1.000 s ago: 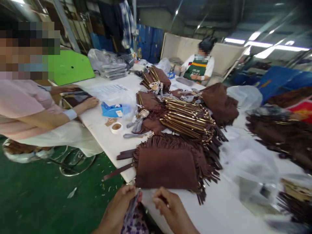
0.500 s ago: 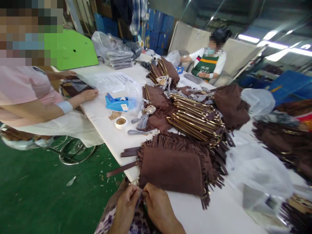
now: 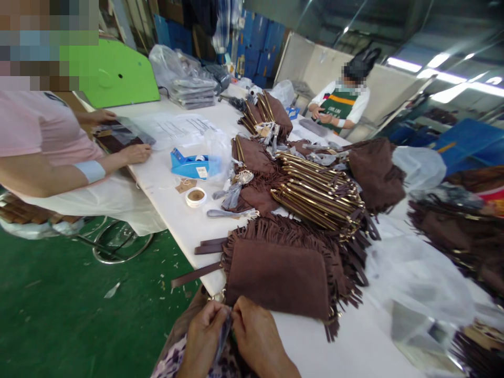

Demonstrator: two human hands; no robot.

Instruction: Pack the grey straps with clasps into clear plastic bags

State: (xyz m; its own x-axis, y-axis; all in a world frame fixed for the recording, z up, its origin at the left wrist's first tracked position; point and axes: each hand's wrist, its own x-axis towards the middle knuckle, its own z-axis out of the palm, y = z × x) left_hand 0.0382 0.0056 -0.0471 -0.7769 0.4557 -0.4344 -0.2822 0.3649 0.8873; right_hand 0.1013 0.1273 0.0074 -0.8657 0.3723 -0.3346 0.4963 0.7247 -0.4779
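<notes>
The right hand (image 3: pixel 258 336) has come in against the left hand (image 3: pixel 201 336), so both are now at one piece, the grey strip (image 3: pixel 223 336), just in front of the bag (image 3: pixel 277 278). The left pinches it between thumb and fingers; the right's fingers are curled at its top, their grip hidden. The bag lies on the bench (image 3: pixel 315 346), gold frames (image 3: pixel 315 194) behind it, the tape roll (image 3: pixel 196 197) beyond its left side.

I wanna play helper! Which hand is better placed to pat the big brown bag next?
Probably the right hand: it's just by the brown bag. The left hand is farther off, with a thin grey strip in its fingers.
</notes>
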